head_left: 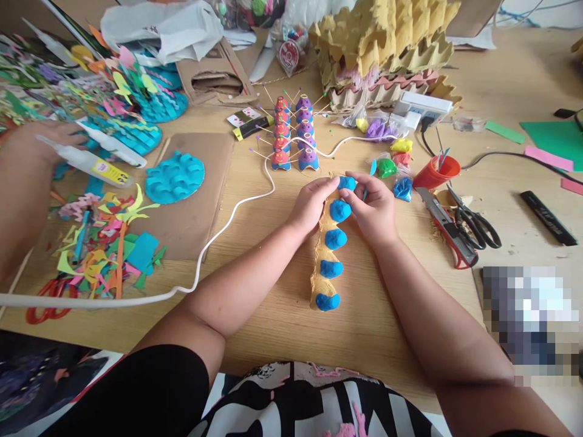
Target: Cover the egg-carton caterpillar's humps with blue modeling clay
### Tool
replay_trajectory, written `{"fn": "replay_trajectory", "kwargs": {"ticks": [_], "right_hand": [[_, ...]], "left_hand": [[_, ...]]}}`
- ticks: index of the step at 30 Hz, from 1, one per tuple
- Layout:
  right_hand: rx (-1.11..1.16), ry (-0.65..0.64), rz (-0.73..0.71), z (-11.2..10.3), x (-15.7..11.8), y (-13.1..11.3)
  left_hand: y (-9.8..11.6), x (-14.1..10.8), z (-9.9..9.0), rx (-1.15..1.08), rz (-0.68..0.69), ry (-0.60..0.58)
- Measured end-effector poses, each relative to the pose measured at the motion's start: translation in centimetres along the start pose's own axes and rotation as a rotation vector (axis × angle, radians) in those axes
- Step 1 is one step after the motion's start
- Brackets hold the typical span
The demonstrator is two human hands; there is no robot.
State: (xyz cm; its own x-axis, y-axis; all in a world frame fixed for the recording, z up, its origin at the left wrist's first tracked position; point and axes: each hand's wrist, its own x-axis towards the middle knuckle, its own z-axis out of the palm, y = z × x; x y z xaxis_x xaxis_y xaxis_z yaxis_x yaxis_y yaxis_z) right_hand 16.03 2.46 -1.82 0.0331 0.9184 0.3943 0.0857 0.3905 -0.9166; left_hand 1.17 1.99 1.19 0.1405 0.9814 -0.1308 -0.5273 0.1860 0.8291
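Note:
A strip cut from an egg carton [319, 255] lies lengthwise in front of me, with several blue clay lumps [336, 239] along its cups. My left hand [314, 203] grips the strip's far end from the left, thumb near the farthest lump. On the other side, the thumb and fingers of my right hand [374, 207] close on that farthest blue clay lump [347, 183]. A slim blue tool [373, 167] shows behind my right fingers; whether they hold it I cannot tell. Beyond stand two painted egg-carton caterpillars, one red [281, 130] and one purple [306, 130].
A white cable [237, 209] crosses the table at left. Scissors [471, 218], a box cutter [449, 227] and an orange cup [437, 173] stand right. Egg trays [387, 48] are piled behind. Another person's hand [40, 145] is by glue bottles [86, 161] and paper scraps [107, 249].

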Motion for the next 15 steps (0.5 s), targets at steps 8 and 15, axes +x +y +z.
{"fn": "replay_trajectory", "kwargs": {"ticks": [8, 15], "right_hand": [[0.103, -0.021, 0.121, 0.12, 0.25, -0.38], [0.202, -0.028, 0.213, 0.23, 0.31, -0.01]], "left_hand": [[-0.46, 0.25, -0.32, 0.016, 0.006, 0.006], [-0.77, 0.3, -0.08, 0.008, -0.008, 0.01]]}}
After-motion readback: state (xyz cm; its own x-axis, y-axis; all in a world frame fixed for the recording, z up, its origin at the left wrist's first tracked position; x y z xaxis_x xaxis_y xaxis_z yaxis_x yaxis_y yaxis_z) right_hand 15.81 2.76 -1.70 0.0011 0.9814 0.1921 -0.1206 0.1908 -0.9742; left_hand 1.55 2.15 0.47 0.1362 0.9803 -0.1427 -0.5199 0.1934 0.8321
